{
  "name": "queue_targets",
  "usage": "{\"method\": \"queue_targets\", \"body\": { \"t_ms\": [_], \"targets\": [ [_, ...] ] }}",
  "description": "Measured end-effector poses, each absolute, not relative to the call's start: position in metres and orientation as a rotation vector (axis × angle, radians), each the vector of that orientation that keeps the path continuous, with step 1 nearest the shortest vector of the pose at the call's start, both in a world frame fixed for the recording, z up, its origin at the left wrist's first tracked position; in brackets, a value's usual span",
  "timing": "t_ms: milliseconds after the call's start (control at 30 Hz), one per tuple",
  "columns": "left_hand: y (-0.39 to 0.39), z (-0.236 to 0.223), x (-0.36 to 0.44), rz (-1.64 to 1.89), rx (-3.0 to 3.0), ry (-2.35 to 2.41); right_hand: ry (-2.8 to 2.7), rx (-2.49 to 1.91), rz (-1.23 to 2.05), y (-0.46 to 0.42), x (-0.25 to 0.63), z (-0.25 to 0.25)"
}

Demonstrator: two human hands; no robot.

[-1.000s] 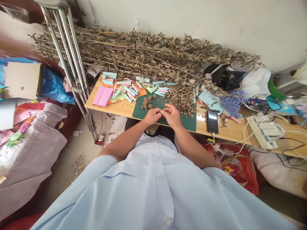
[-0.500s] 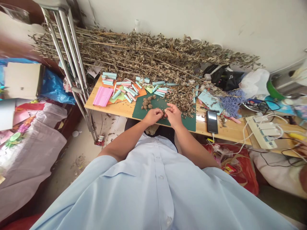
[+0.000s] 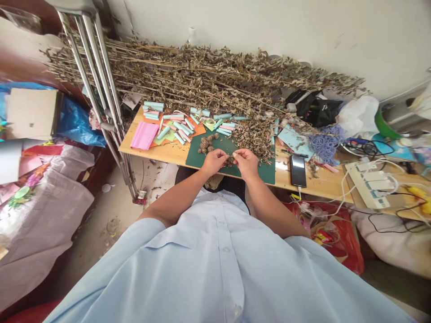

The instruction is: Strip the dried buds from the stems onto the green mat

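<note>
Head camera looks down at two hands over a green cutting mat (image 3: 266,175) on a wooden table (image 3: 323,188). The left hand (image 3: 213,162) and the right hand (image 3: 245,163) are close together, pinched narrow, and both hold a small brown dry clump (image 3: 229,160) just above the mat. A little heap of dry balls (image 3: 205,145) sits near them. Long dry plant stems (image 3: 202,76) lie along the back of the table by a white wall (image 3: 269,22). Pale blue paper rolls (image 3: 154,106), pink paper (image 3: 144,135) and a black phone (image 3: 298,170) lie on the table. Shiny metal poles (image 3: 101,89) stand at the left, and a white power strip (image 3: 365,190) with wires sits at the right.
</note>
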State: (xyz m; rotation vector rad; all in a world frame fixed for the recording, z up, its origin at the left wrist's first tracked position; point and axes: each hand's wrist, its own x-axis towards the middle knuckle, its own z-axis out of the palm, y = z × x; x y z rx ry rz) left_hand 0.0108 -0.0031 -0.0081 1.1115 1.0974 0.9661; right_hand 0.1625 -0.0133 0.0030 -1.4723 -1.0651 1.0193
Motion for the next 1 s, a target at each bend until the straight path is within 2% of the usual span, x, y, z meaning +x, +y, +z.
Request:
{"method": "queue_targets", "body": {
  "t_ms": [500, 1000],
  "targets": [
    [-0.01, 0.001, 0.0, 0.921, 1.15, 0.928, -1.073, -1.478, 1.125, -0.025, 0.151, 0.012],
    [-0.01, 0.0, 0.002, 0.9, 1.309, 1.024, -1.065, -1.48, 1.148, -0.029, 0.148, 0.009]
  ]
}}
